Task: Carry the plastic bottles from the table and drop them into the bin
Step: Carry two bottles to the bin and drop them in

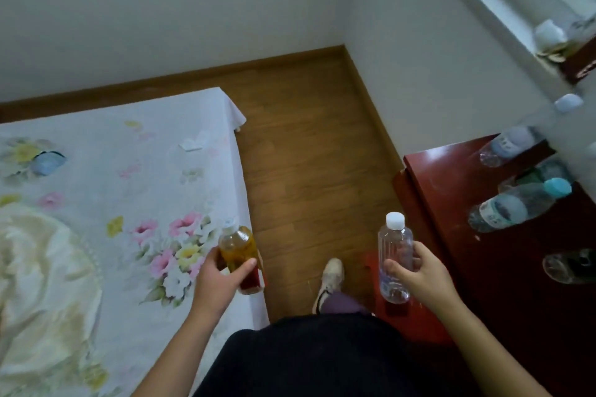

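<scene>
The left hand [216, 280] wraps its curled fingers around an amber bottle with a red label [240, 259], held upright over the edge of the floral bed [129, 196]. The right hand [419, 274] grips a clear white-capped bottle [395, 255] upright above the wooden floor [306, 155]. Three more bottles [512, 206] stand on the dark red table [451, 190] to the right.

— Where's my left hand [219, 280]?
— Over the side edge of the bed [129, 190], forearm bare, fingers and thumb wrapped round the amber bottle [240, 246].
— And my right hand [419, 274]?
— Well off the bed, about level, gripping the clear bottle [395, 255] cap up.
</scene>
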